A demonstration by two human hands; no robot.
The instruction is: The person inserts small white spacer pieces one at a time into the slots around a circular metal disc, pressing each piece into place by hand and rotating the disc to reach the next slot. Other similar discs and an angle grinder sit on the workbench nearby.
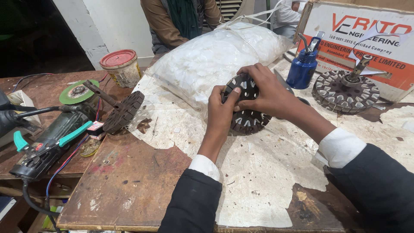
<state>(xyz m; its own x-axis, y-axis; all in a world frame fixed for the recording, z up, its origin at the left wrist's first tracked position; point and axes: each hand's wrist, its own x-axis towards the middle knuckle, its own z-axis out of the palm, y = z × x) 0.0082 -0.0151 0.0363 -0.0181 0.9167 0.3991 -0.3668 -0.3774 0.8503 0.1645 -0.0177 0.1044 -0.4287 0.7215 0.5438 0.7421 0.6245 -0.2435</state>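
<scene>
two hands close on one slotted motor stator core [246,108], a dark round disc with pale insulation slips in its slots. the left hand [220,114] grips its near-left rim, thumb pressed on the face and fingers curled behind; the right hand [267,92] wraps over the top and right edge, fingers bent down onto the rim. both are closed firmly on it, nothing else in either hand.

the core stands tilted up on its lower edge on the torn white paper sheet [258,172] covering the wooden workbench [125,185], face turned toward the wearer and a little to the left. being a flat disc, it has no real long axis; its bore axis points roughly back toward the camera.

the step in hand looks like seating or checking the slot insulation, though the fingertips hide the slots being worked, so i can't be sure. the next move probably calls for turning the disc a slot along while the left hand steadies it.

just behind lies a clear bag of white paper pieces [215,60]. to the right stand a blue oil can [304,64] and a second stator with a shaft [347,88], before a cardboard box [366,39]. to the left lie another core on a shaft [123,110], an angle grinder [47,144], a green grinding disc [77,92] and a red-lidded tin [120,67]. another person's brown sleeve [161,23] shows across the bench.
</scene>
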